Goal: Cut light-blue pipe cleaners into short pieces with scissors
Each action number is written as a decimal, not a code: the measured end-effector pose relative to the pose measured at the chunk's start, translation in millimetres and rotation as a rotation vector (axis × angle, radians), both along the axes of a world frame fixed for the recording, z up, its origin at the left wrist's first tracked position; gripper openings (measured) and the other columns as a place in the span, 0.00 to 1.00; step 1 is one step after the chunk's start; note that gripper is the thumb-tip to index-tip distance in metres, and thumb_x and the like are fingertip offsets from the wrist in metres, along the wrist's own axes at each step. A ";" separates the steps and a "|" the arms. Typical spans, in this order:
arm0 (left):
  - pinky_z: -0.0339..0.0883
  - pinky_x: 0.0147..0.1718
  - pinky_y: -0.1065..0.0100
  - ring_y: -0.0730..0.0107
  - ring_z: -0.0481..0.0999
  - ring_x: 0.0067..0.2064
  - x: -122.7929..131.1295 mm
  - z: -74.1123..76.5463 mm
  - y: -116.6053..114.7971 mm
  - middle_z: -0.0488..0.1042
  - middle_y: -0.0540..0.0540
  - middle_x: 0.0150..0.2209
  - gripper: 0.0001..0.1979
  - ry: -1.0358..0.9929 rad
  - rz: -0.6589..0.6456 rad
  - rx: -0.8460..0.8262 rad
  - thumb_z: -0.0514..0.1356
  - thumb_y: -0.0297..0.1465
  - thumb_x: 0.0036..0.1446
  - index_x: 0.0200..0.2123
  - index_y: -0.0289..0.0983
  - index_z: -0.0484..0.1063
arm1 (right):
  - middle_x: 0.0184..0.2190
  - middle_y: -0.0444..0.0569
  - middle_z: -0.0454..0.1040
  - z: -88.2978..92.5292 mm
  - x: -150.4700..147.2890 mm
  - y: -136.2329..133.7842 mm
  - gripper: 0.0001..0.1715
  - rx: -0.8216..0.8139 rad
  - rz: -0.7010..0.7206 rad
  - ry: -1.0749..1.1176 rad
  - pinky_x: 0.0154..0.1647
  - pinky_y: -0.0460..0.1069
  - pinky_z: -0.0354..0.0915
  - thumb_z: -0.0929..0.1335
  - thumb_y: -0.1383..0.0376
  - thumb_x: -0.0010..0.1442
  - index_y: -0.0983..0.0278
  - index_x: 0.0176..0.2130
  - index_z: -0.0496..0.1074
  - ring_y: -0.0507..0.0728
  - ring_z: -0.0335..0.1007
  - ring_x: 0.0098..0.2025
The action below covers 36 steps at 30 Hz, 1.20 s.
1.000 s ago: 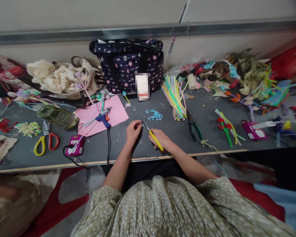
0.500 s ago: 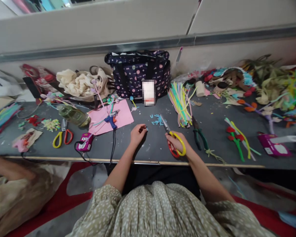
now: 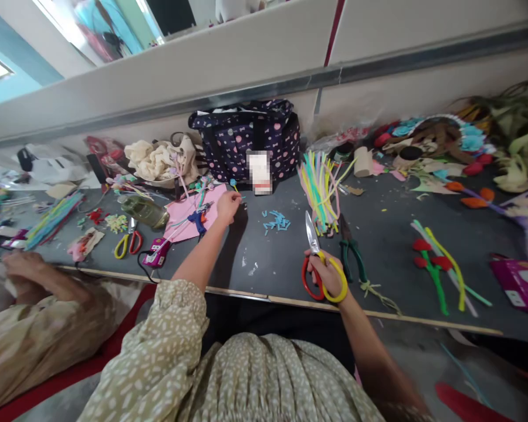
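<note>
With the right hand (image 3: 329, 275) wrapped round the scissors (image 3: 315, 246) at the worktop's (image 3: 255, 249) near side, I'd angle them clear of the loose blue pieces (image 3: 283, 223) and work gently with the left hand (image 3: 227, 206), its grip unclear through my remote feed, by the pink sheet (image 3: 214, 197)

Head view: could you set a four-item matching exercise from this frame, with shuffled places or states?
Things:
1. The person's bare right hand
2. Blue plastic glue gun
3. Small cut light-blue pieces
4. Green-handled metal pliers

Places or states:
a. Lying on the pink rectangular sheet
b. Scattered in a loose cluster on the dark grey tabletop
c. Lying just right of the held scissors
d. Grip closed around red-and-yellow-handled metal scissors

Right pairs: 1-d, 2-a, 3-b, 4-c.
</note>
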<state>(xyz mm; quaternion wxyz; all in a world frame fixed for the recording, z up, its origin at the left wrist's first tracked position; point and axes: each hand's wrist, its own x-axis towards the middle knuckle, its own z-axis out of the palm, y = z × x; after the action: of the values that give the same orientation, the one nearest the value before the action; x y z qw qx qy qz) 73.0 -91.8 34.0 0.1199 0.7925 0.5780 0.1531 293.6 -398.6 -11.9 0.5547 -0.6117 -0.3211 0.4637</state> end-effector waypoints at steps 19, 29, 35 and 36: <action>0.69 0.42 0.69 0.65 0.78 0.41 25.0 23.5 16.2 0.81 0.45 0.39 0.10 0.156 -0.198 -0.108 0.60 0.30 0.56 0.37 0.37 0.81 | 0.23 0.40 0.70 -9.4 0.1 -2.4 0.19 0.050 0.037 0.012 0.16 0.44 0.59 0.67 0.51 0.63 0.64 0.44 0.72 0.48 0.62 0.15; 0.73 0.42 0.63 0.65 0.78 0.37 44.3 -12.7 -34.8 0.79 0.43 0.40 0.13 -0.120 -0.290 -0.310 0.61 0.25 0.53 0.42 0.36 0.80 | 0.22 0.41 0.70 2.1 -0.8 -3.1 0.22 0.033 -0.003 -0.016 0.16 0.45 0.59 0.67 0.49 0.61 0.64 0.43 0.72 0.49 0.61 0.15; 0.73 0.37 0.67 0.68 0.78 0.35 48.2 -15.9 -47.8 0.80 0.45 0.39 0.13 -0.182 -0.375 -0.456 0.60 0.25 0.55 0.44 0.36 0.79 | 0.22 0.41 0.70 -0.5 -0.5 -3.6 0.22 0.013 -0.012 0.001 0.16 0.45 0.58 0.68 0.50 0.60 0.65 0.43 0.72 0.48 0.61 0.15; 0.73 0.36 0.67 0.69 0.78 0.35 48.0 -15.3 -50.5 0.80 0.45 0.39 0.15 -0.215 -0.405 -0.500 0.60 0.26 0.56 0.46 0.36 0.78 | 0.23 0.41 0.70 -1.1 -0.6 -3.7 0.22 0.011 -0.016 0.003 0.16 0.45 0.58 0.68 0.50 0.60 0.65 0.43 0.72 0.48 0.61 0.15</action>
<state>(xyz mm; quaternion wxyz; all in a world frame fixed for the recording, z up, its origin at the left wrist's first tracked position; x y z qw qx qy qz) 121.0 -142.3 18.8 0.3985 0.8167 0.4127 0.0623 293.0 -402.2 -13.0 0.5620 -0.6104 -0.3179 0.4587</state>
